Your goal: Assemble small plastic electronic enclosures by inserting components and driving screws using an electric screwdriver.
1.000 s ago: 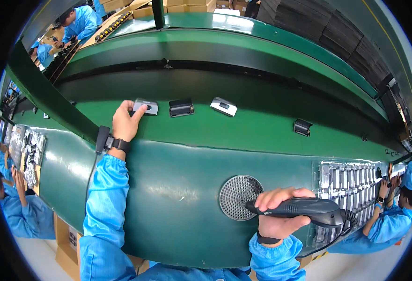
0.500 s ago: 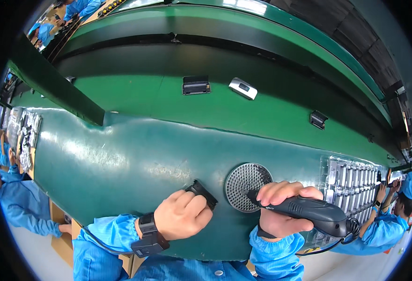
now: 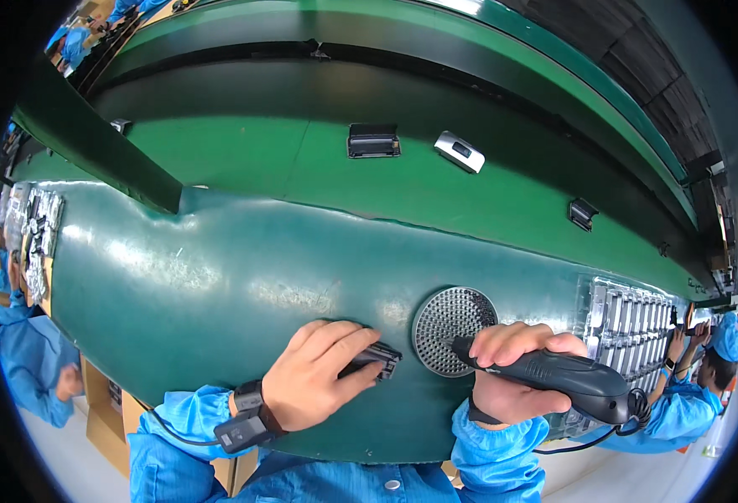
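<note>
My left hand [image 3: 314,379] is closed round a small black plastic casing [image 3: 377,360], low over the green tabletop. Part of the casing is hidden under the fingers. In my right hand [image 3: 510,398] is a black corded electric screwdriver [image 3: 570,379], lying almost level with its coiled cable to the right. Its front end reaches over the near right part of a round grey dish [image 3: 446,314] with a grid of small holes. Dark bits, perhaps screws, lie in the dish on its right side. Whether the screwdriver's tip touches them I cannot tell.
On the bright green strip [image 3: 235,159] beyond the tabletop lie an open black casing [image 3: 373,141], a silver-topped casing [image 3: 459,152] and a smaller black one [image 3: 583,215]. Clear plastic trays [image 3: 629,323] stand right. A green post [image 3: 101,142] rises left. Co-workers in blue sit at both sides.
My left hand has turned the black casing and loosened its wrap, with the fingers now stretched over its top. The right hand still holds the screwdriver at the dish. The view has shifted slightly.
</note>
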The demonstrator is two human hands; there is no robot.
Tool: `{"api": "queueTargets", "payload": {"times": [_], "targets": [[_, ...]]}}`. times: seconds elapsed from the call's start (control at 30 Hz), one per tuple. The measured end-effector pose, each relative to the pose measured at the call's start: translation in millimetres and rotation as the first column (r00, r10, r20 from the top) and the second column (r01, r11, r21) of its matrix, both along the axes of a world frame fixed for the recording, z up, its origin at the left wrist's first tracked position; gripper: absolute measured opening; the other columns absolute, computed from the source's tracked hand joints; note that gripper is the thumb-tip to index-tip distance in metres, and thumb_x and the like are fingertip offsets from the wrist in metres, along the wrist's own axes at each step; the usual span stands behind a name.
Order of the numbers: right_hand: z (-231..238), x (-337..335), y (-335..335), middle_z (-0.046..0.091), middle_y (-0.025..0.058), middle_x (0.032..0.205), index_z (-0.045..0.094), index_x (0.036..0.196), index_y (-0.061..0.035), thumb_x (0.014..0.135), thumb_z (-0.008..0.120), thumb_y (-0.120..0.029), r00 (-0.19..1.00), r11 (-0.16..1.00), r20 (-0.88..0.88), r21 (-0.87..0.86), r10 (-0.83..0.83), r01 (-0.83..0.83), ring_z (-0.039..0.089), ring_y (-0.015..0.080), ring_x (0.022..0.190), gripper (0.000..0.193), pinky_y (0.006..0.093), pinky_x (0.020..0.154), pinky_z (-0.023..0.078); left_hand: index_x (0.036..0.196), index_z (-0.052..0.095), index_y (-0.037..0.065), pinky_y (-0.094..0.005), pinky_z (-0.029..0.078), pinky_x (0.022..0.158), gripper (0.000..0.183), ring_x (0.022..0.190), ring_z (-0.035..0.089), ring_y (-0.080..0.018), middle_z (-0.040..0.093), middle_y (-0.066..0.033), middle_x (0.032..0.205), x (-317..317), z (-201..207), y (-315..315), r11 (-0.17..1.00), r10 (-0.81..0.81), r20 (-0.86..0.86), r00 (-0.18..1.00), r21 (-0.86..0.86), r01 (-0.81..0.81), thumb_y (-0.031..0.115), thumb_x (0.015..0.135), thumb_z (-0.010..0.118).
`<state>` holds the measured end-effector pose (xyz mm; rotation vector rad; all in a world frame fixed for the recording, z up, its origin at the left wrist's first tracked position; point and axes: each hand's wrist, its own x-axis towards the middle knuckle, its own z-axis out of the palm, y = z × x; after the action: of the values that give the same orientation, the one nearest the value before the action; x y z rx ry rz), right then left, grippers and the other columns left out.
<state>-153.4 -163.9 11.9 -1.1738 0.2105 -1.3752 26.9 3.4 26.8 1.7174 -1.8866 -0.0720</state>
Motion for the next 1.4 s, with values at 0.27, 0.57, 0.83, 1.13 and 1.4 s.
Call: {"api": "queueTargets", "payload": {"times": [0.27,0.57,0.83,1.13,1.4], "targets": [[2,3,1,0.062,0.015,0.08,0.042,0.125,-0.0108,0.093,0.061,-0.072,1.0,0.999,0.005,-0.035,0.019,-0.018,0.063,0.0279,0.061,0.071,0.0435,0.055,0.056,0.12,0.076,0.012,-0.0396,0.049,0.091,0.046,0.111,0.059,-0.0261,0.06,-0.0075,0.131,-6,-10,8,0.982,-0.013,-0.094,0.995,0.186,0.03,0.025,0.077,0.082],[5,2,2,0.062,0.0153,0.081,0.041,0.125,-0.0098,0.095,0.06,-0.07,1.0,0.999,-0.018,-0.051,0.019,-0.02,0.063,0.0285,0.061,0.07,0.0437,0.055,0.055,0.138,0.066,0.045,-0.0684,0.029,0.115,0.063,0.146,0.037,-0.042,0.04,-0.0058,0.164,-9,2,11,0.912,0.048,0.053,0.997,0.406,-0.065,0.05,0.077,0.082],[5,5,1,0.061,0.0142,0.08,0.042,0.123,-0.0097,0.096,0.061,-0.068,0.998,0.999,-0.056,-0.037,0.027,-0.029,0.063,0.0277,0.062,0.068,0.0426,0.054,0.055,0.142,0.062,0.046,-0.0735,0.026,0.117,0.066,0.152,0.029,-0.0481,0.036,-0.0053,0.167,-8,-8,15,0.919,0.037,0.066,0.997,0.389,-0.06,0.047,0.079,0.08],[31,3,29,0.057,0.0088,0.079,0.046,0.124,-0.0057,0.1,0.061,-0.062,0.997,0.992,0.047,-0.114,0.067,-0.061,0.057,0.0187,0.058,0.063,0.0334,0.051,0.053,0.14,0.065,0.045,-0.0716,0.027,0.118,0.063,0.151,0.03,-0.0482,0.035,-0.0031,0.168,-4,-10,15,0.925,0.063,0.029,0.998,0.373,-0.069,0.042,0.079,0.081],[21,16,34,0.062,0.0181,0.086,0.044,0.135,-0.0041,0.101,0.059,-0.059,0.973,0.944,-0.012,-0.238,0.232,-0.228,0.06,0.0262,0.063,0.067,0.0398,0.053,0.053,0.138,0.067,0.041,-0.066,0.027,0.122,0.06,0.153,0.031,-0.0422,0.038,-0.0007,0.166,-2,-8,16,0.923,0.095,-0.017,0.995,0.375,-0.082,0.038,0.08,0.081]]}}
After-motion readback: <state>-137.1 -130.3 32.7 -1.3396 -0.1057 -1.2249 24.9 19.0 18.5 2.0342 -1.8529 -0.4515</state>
